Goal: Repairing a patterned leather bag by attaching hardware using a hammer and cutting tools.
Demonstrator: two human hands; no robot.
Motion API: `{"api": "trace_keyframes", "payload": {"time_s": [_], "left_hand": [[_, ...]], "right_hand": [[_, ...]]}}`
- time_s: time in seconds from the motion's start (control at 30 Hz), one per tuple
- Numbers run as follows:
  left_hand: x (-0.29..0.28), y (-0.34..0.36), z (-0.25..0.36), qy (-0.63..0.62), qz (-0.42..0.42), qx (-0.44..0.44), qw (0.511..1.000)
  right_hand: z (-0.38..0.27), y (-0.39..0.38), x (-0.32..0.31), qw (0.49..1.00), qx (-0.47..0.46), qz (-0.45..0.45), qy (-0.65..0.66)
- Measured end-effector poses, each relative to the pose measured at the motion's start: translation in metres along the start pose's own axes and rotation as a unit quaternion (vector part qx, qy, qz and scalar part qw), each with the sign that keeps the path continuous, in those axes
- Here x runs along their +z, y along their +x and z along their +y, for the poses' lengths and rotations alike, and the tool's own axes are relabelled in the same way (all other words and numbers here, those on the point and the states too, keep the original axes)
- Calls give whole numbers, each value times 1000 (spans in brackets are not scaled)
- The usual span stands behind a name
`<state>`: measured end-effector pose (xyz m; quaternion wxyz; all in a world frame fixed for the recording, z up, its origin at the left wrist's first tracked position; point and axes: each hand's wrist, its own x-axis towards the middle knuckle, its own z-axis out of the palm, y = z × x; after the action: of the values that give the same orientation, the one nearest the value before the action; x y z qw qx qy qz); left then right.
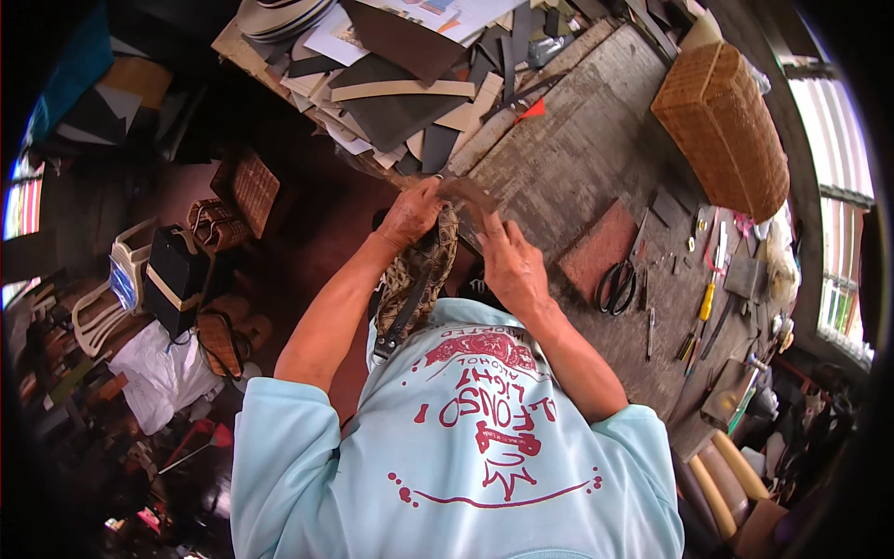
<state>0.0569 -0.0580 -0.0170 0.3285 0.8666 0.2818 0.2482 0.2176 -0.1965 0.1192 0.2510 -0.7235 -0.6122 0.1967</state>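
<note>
My left hand (413,214) is closed at the near edge of the workbench, its fingertips pinched at one end of a brown curved piece (473,194). To its right, my right hand (514,265) has its fingers bent round the other end of that piece. Whether it is leather or a tool cannot be made out. Just below my left hand, a tan and brown snakeskin-patterned piece (433,256) hangs against my front. Along it runs a dark strap (407,312) with a metal buckle near its lower end. My left fingers partly hide where the patterned piece begins.
Leather scraps (396,102) and papers pile up at the bench's far left. A reddish block (601,238), black-handled scissors (616,287) and a yellow-handled screwdriver (706,301) lie right. Behind them stands a wicker case (722,130). A white plastic chair (116,289) is at left.
</note>
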Motion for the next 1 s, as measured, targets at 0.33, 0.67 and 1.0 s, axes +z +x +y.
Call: {"api": "trace_keyframes", "payload": {"time_s": [0.33, 0.67, 1.0], "left_hand": [[-3, 9, 4, -40, 4, 13, 999], [6, 3, -5, -29, -14, -5, 999], [2, 1, 1, -81, -40, -62, 994]], "right_hand": [[-13, -14, -49, 950, -180, 163, 195], [-18, -14, -66, 979, -86, 187, 13], [66, 0, -4, 984, 107, 107, -98]]}}
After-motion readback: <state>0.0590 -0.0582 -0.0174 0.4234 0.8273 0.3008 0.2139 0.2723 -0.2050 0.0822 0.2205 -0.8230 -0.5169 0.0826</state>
